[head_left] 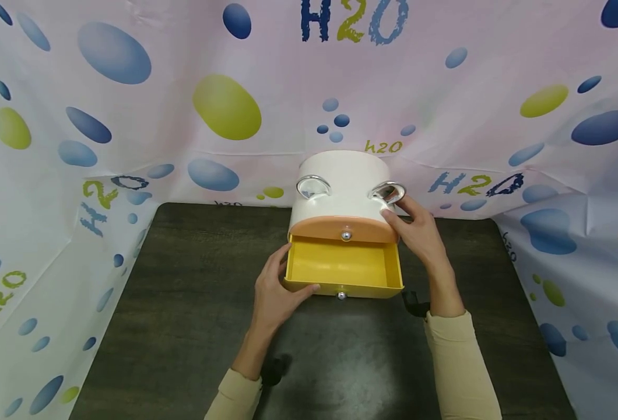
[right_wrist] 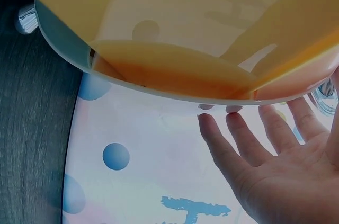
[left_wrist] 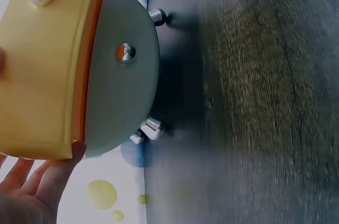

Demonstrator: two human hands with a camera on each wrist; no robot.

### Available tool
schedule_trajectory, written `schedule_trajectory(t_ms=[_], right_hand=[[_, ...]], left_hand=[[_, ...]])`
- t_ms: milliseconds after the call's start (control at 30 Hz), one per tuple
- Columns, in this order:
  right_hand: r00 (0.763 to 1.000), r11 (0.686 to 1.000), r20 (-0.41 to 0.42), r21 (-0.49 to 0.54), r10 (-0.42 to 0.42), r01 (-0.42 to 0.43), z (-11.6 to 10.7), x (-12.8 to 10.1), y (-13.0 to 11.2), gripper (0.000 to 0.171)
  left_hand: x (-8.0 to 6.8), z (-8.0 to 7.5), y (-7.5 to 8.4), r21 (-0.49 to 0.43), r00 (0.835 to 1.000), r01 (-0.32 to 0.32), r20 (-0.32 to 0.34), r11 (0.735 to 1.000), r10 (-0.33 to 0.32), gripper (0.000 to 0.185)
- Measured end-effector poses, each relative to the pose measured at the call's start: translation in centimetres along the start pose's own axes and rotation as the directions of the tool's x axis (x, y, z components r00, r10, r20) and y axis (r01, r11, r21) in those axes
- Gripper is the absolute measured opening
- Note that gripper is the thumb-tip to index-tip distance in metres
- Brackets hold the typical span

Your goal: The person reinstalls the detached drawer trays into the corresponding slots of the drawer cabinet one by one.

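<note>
Left hand: the left hand [head_left: 273, 294] grips the front left corner of the yellow drawer [head_left: 343, 269], thumb hooked over the front rim, fingers along the outer side.
Right hand: the right hand [head_left: 418, 233] lies flat and relaxed against the right side of the white cabinet [head_left: 342, 175], fingers straight, near the clear handle [head_left: 387, 192] at 1 o'clock from the drawer; it grasps nothing.
Drawer: pulled well out of the cabinet, toward 6 o'clock; its inside looks empty.
Progress: judged from this, the drawer is open and steadied; nothing has been put in or taken out.
Orange drawer: the orange drawer [head_left: 343, 228] above sits closed, its silver knob [head_left: 346, 235] untouched.
Surroundings: dark table [head_left: 183, 326], bubble-print curtain [head_left: 130, 87] from 9 to 3 o'clock.
Obstacles: none visible near the drawer's path.
</note>
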State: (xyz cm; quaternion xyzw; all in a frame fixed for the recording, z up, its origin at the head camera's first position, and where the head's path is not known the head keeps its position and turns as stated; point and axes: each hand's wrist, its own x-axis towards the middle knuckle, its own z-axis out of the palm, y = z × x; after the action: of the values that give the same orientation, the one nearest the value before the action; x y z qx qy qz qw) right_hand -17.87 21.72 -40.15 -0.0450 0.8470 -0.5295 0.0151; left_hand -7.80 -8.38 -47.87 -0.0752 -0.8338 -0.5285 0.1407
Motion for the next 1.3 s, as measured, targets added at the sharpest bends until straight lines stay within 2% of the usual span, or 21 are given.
schedule_trajectory(t_ms=[267, 567, 800, 1000, 1167, 1300], right_hand=[[1.0, 1.0, -0.014, -0.004, 0.013, -0.013, 0.0, 0.2, 0.2, 0.066], [1.0, 1.0, -0.007, -0.006, 0.003, -0.003, -0.1, 0.2, 0.0, 0.064], [1.0, 1.0, -0.004, -0.011, 0.004, -0.004, -0.1, 0.1, 0.0, 0.064], [1.0, 1.0, -0.006, -0.006, -0.004, 0.004, 0.0, 0.1, 0.2, 0.064], [1.0, 1.0, 0.001, 0.003, -0.007, 0.007, 0.0, 0.2, 0.2, 0.062], [1.0, 1.0, 0.014, 0.009, 0.004, -0.004, -0.1, -0.4, -1.4, 0.06]], left_hand=[[0.2, 0.7, 0.0, 0.046, 0.997, 0.059, -0.06, 0.997, -0.056, 0.095], [0.4, 0.7, 0.1, 0.064, 0.997, 0.048, -0.07, 0.997, -0.043, 0.093], [0.5, 0.7, 0.2, 0.017, 0.996, 0.059, -0.062, 0.998, -0.058, 0.091], [0.9, 0.8, 0.1, 0.006, 0.992, 0.093, -0.088, 0.996, -0.092, 0.086], [1.1, 1.0, -0.1, 0.015, 0.99, 0.084, -0.117, 0.996, -0.082, 0.082], [1.2, 1.0, -0.1, 0.018, 0.989, 0.075, -0.125, 0.997, -0.072, 0.08]])
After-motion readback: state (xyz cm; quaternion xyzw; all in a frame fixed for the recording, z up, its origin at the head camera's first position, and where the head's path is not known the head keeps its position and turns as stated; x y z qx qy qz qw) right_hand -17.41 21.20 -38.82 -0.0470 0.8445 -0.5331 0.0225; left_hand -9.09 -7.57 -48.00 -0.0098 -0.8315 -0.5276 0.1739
